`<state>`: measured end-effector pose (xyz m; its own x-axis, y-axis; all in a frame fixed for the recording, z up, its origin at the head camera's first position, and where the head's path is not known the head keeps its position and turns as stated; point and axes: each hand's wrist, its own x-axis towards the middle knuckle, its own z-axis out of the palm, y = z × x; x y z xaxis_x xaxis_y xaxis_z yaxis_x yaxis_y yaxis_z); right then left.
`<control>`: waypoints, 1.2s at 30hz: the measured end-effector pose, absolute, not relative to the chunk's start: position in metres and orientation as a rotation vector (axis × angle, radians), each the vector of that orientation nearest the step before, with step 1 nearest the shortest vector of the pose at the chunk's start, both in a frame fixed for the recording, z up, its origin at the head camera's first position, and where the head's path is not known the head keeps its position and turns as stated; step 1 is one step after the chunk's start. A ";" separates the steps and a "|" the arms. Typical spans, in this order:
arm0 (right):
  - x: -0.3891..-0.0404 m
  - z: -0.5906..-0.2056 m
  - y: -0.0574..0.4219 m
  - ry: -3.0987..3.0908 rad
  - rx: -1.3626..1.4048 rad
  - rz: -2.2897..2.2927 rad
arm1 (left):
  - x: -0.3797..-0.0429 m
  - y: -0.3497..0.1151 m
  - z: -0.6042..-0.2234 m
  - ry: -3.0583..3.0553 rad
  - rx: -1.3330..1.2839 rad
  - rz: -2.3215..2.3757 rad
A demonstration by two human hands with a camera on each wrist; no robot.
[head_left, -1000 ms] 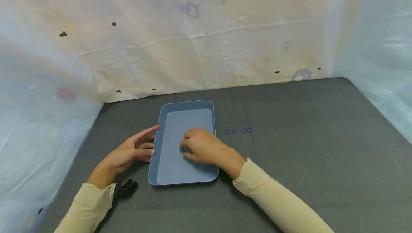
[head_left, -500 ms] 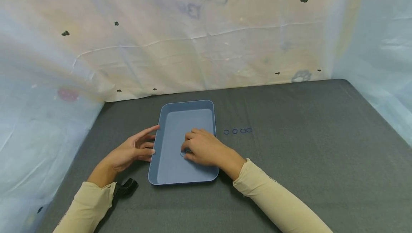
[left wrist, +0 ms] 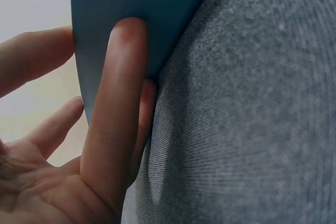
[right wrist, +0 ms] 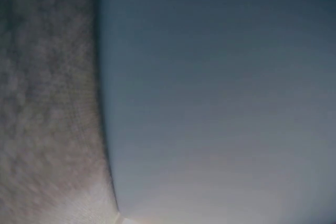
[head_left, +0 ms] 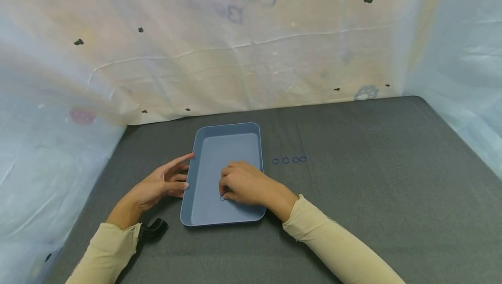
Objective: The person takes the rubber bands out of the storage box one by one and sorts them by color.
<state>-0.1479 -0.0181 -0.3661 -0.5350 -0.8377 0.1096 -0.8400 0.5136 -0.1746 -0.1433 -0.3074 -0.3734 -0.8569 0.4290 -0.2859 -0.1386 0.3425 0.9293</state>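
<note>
A blue-grey rectangular tray (head_left: 213,153) lies on the dark cloth. My left hand (head_left: 158,186) rests against its left side, fingers spread and fairly straight; the left wrist view shows fingertips (left wrist: 126,40) on the tray's outer wall. Over the tray floor, my right hand (head_left: 245,184) has its fingers bent downward and pinches a small thin dark ring (head_left: 222,198), which shows at the thumb tip. Part of that ring is hidden by the fingers. Only the tray wall (right wrist: 210,77) and blurred cloth show in the right wrist view, without the hand.
Several small thin blue rings (head_left: 286,160) lie in a row on the cloth, right of the tray. A black wrist device (head_left: 154,230) sits at the left cuff. Pale sheeting (head_left: 251,70) hangs behind the table and at both sides.
My right hand has shifted slightly toward the near end of the tray, and the small ring at its fingertips has moved with it. The left hand stays against the tray's side.
</note>
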 end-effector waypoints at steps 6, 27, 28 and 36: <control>-0.148 -0.366 -0.018 -2.697 1.527 0.296 | -0.143 -0.307 -0.373 2.114 0.261 1.550; -0.146 -0.347 -0.007 -2.660 1.463 0.313 | -0.143 -0.307 -0.374 2.102 0.253 1.560; -0.146 -0.346 -0.006 -2.656 1.460 0.320 | -0.143 -0.307 -0.374 2.106 0.249 1.559; -0.148 -0.338 0.006 -2.647 1.423 0.389 | -0.143 -0.306 -0.372 2.109 0.248 1.558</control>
<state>-0.1484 0.0064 -0.3383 -0.5539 -0.8037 0.2172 -0.8323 0.5273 -0.1711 -0.1432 -0.3064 -0.3721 -0.8570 0.4292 -0.2852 -0.1465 0.3277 0.9334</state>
